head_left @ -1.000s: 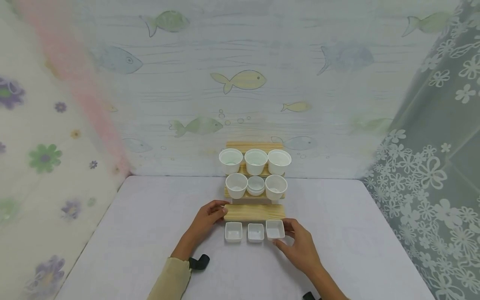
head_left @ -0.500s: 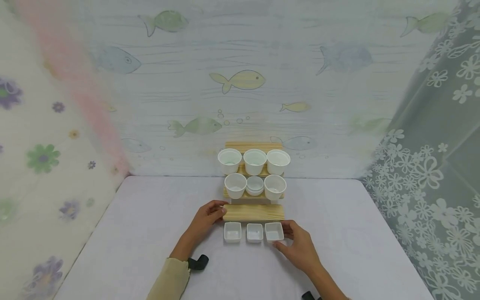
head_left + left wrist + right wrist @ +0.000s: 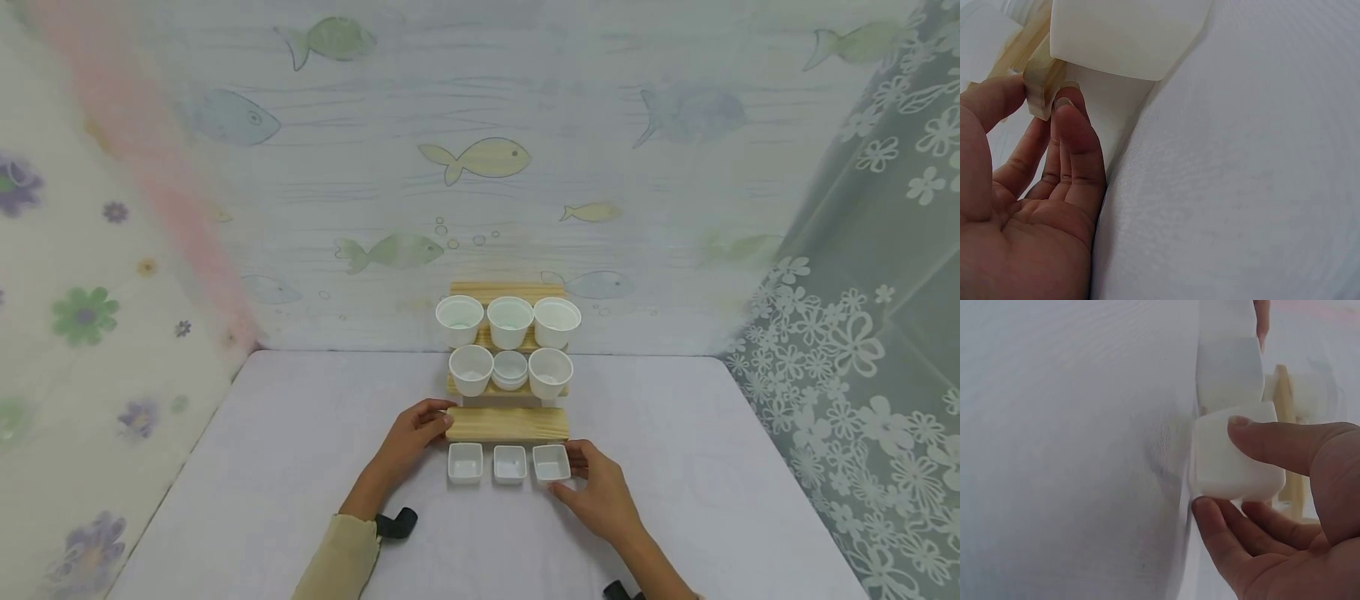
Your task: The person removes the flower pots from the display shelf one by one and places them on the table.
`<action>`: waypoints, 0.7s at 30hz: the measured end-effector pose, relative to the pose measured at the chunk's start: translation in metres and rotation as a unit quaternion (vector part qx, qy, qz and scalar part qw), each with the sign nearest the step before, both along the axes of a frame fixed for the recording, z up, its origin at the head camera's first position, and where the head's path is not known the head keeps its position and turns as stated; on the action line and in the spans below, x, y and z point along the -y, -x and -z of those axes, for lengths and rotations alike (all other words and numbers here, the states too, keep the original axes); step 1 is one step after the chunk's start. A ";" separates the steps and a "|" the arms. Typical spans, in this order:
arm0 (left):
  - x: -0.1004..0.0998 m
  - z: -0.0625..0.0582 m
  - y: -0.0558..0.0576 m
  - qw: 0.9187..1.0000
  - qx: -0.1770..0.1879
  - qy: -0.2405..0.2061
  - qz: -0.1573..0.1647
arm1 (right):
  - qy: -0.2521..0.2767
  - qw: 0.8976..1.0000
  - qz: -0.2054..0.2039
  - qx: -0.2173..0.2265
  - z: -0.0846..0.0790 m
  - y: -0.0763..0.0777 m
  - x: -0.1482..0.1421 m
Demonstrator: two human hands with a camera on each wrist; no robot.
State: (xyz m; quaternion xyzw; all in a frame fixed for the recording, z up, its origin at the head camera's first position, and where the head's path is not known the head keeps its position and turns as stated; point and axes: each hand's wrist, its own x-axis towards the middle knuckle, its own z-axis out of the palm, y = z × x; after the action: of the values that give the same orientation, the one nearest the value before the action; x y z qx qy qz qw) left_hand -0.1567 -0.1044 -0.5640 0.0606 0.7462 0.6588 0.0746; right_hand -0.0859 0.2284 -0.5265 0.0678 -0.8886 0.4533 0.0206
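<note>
Left grip [image 3: 411, 433] pinching wooden board [image 3: 507, 424], lower fingers [image 3: 1079, 134] wrist-view only

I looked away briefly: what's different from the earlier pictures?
The rightmost square dish, held by the right hand, shifted slightly down the head view, into line with its row, and slightly right. The other two square dishes, the wooden stand and the left hand gripping its end look unchanged.

No words can be read.
No letters, numbers or brands can be made out on the square dishes [image 3: 466, 463], wooden stand [image 3: 507, 424], round cups [image 3: 472, 372] or wall [image 3: 495, 100].
</note>
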 end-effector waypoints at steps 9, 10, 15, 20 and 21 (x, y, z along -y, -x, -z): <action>-0.002 -0.005 -0.004 1.000 0.005 0.002 -0.001 | -0.013 1.000 0.005 0.005 -0.002 -0.001 -0.001; -0.002 -0.005 -0.004 1.000 0.004 0.004 -0.001 | -0.013 1.000 0.005 0.006 -0.003 -0.001 -0.001; -0.002 -0.005 -0.004 1.000 0.003 -0.003 -0.003 | -0.013 1.000 0.007 0.010 -0.002 0.000 -0.001; -0.002 -0.004 -0.004 1.000 0.003 -0.004 -0.005 | -0.011 1.000 0.009 0.017 -0.003 0.000 0.000; -0.002 -0.003 -0.004 1.000 0.004 -0.003 -0.004 | -0.011 1.000 0.009 0.019 -0.003 0.000 0.000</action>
State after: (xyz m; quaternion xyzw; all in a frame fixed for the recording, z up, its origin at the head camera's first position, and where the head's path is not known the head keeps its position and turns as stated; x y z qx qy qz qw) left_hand -0.1529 -0.1024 -0.5607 0.0547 0.7444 0.6613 0.0747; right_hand -0.0855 0.2282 -0.5234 0.0512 -0.8942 0.4446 0.0068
